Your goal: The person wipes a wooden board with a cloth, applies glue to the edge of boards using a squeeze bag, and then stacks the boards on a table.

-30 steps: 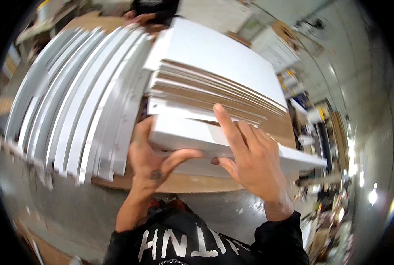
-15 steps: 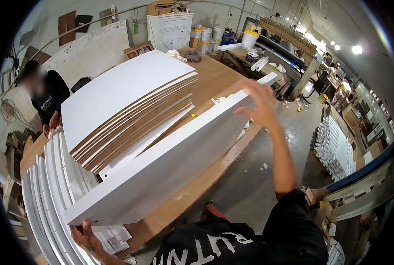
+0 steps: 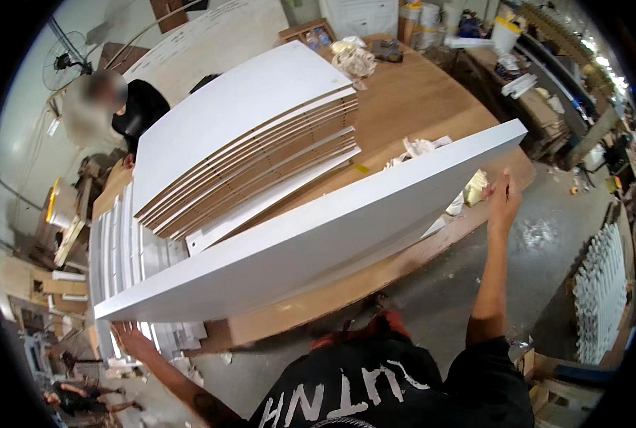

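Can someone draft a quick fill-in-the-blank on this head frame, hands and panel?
1. Both hands hold a long ____ panel.
2. The right hand grips the panel's ____ end.
3. The stack of boards lies on a ____ table.

Missing words: white; far; wooden

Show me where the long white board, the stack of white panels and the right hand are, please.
long white board (image 3: pixel 318 246): head view, middle of its broad white face.
stack of white panels (image 3: pixel 239 114): head view, top white sheet.
right hand (image 3: pixel 502 203): head view, back of the hand.
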A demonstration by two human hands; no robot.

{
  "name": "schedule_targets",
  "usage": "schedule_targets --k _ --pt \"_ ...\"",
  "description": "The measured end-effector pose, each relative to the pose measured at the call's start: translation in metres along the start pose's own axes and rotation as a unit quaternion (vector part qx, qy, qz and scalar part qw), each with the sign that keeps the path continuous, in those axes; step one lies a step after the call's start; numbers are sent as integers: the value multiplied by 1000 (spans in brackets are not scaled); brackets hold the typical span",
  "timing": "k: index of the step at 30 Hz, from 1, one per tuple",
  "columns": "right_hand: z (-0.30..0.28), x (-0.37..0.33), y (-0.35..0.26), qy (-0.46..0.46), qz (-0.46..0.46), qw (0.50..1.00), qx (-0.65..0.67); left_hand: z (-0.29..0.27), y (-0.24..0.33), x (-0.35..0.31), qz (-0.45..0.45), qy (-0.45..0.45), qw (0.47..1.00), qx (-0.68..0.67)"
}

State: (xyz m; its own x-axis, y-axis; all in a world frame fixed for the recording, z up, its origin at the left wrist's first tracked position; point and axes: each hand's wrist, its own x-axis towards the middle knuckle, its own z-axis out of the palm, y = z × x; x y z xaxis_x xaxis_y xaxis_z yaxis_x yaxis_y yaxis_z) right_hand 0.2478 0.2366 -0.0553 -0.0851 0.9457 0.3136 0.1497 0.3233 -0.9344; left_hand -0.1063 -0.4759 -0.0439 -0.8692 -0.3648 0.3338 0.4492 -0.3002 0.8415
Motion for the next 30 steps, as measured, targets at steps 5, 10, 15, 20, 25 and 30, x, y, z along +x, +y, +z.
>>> schedule_targets --k 5,10,15,20,25,30 --pt "45 -5 16 -114 157 944 265 45 6 3 -59 163 981 83" --pt "63 -22 100 -255 -49 931 258 92 24 -26 -26 214 957 195" --pt "78 -46 66 -143 124 935 300 220 17 -157 394 105 811 419" --pt "78 -59 9 -93 49 959 262 307 -80 -308 446 -285 723 444" --pt "85 -58 1 -87 53 965 241 333 -122 -391 479 -330 669 463" --pt "75 -60 5 -123 48 964 231 362 -108 -418 497 -414 615 452"
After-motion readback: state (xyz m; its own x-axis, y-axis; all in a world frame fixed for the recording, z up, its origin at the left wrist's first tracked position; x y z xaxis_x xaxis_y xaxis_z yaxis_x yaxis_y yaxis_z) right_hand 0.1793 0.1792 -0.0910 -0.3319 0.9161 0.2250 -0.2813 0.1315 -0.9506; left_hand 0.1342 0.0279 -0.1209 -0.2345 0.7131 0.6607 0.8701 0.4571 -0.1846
